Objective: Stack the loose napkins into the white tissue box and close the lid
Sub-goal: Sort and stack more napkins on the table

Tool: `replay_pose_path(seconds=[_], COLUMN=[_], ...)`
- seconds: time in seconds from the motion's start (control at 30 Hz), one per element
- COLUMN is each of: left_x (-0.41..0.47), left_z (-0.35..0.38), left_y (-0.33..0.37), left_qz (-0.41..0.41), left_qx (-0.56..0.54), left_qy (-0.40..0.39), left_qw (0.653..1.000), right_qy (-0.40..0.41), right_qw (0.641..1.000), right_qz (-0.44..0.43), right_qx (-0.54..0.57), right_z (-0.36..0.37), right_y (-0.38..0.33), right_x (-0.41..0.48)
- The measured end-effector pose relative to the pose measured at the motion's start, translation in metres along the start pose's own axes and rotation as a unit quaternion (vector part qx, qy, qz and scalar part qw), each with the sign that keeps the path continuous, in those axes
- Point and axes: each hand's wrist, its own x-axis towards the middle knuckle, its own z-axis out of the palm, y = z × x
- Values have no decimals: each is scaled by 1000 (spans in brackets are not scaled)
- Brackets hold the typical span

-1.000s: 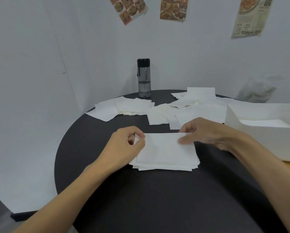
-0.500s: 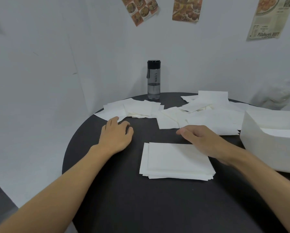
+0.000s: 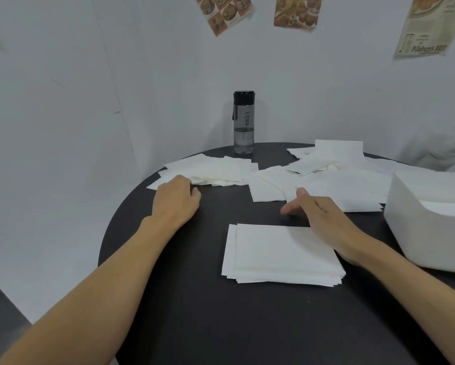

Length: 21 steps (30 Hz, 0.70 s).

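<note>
Left hand [image 3: 175,200] at loose napkins [image 3: 216,169] far-left of stack [image 3: 281,256], fingers bent over their edge, grip unclear. Right hand [image 3: 318,217] just behind stack, fingers loose, empty. Box [image 3: 429,238] right of stack. Slide sheets flat, square corners before adding.

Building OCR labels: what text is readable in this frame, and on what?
"Pillsbury's BEST": on the newspaper-style poster, upper right wall.
Its smaller print: too small to read.
Water bottle: vertical dark lettering, too blurred to read reliably.
Checkered food poster and brown food poster: no legible words.
</note>
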Motion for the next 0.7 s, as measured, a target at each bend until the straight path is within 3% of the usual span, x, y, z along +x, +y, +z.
replay_pose_path(seconds=[0.17,0.4,0.57,0.7], left_x=[-9,-21,-28,-37], left_z=[-44,-83,-88,-82], left_y=[21,77,119,138], left_qz=[98,284,399,418], left_qx=[-121,-100,-130,-177], left_qy=[188,283,232,198], left_qw=[970,910,877,869], right_qy=[59,124,91,149], right_qw=[998,986,984,976], right_qz=[-24,-112,-153,-161], right_qx=[-3,2,3,-2], right_z=[-2,-7,-9,-14], right_y=[-3,-30,-47,-41], right_x=[1,-6,-16,-15])
